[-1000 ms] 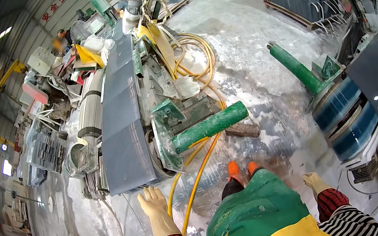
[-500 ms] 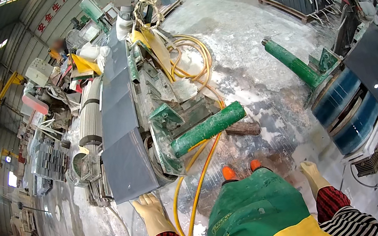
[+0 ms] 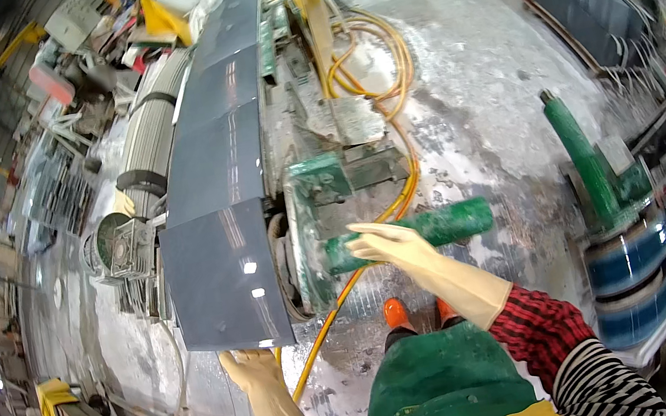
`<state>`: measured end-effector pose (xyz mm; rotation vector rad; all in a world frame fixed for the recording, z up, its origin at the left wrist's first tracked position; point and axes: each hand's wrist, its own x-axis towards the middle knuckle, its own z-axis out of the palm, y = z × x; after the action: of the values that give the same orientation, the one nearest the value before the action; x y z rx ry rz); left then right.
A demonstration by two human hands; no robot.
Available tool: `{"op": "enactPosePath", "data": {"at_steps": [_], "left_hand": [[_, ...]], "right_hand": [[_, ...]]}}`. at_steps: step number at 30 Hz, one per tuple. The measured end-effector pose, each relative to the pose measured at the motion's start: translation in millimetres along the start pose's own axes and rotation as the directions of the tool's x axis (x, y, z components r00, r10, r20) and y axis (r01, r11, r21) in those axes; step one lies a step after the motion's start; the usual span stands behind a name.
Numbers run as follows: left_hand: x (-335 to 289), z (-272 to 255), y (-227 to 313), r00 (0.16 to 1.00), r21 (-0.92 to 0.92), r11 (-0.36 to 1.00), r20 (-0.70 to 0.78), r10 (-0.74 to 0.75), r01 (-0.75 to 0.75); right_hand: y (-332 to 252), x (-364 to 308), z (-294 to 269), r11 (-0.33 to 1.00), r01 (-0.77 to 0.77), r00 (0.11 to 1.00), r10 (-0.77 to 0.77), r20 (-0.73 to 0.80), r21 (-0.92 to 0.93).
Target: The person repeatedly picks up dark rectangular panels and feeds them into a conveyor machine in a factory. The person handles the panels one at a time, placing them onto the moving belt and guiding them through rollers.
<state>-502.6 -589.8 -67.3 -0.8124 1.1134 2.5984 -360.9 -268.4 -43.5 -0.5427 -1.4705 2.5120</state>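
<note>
My left hand, in a cream rubber glove, reaches to the near edge of a dark grey stone slab. Its fingers are stretched out at that edge, the tips partly hidden; whether they bear any weight I cannot tell. The slab lies flat at the near end of a row of similar slabs on a long conveyor. My right hand, gloved alike, is held over a green cylinder that juts from the conveyor's side. Its fingers point left toward the slab, outstretched and apart from it, holding nothing.
Yellow and orange hoses coil on the wet floor and run beside my orange boots. To the right stand another green cylinder and a machine with blue rollers. A roller-shaped bundle flanks the conveyor's left.
My right hand has swung up and left from beside my apron to above the green cylinder. My left hand stays at the slab's near edge. The view has shifted.
</note>
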Motion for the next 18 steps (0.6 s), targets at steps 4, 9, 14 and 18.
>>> {"op": "enactPosePath", "data": {"at_steps": [4, 9, 14, 18], "left_hand": [[8, 10, 3, 0.996, 0.037, 0.999, -0.087, 0.002, 0.002], [-7, 53, 14, 0.977, -0.031, 0.992, -0.170, -0.128, 0.124], [23, 45, 11, 0.960, -0.005, 1.000, -0.279, -0.006, 0.005], [3, 55, 27, 0.929, 0.140, 0.990, -0.363, 0.070, -0.020]], "right_hand": [[-6, 103, 67, 0.992, -0.061, 0.996, 0.067, 0.056, -0.110], [-9, 152, 115, 0.978, -0.184, 0.982, 0.188, 0.035, -0.094], [-21, 163, 127, 0.944, -0.278, 0.958, 0.287, 0.026, -0.181], [-27, 136, 134, 0.948, -0.288, 0.954, 0.296, 0.043, -0.133]]}}
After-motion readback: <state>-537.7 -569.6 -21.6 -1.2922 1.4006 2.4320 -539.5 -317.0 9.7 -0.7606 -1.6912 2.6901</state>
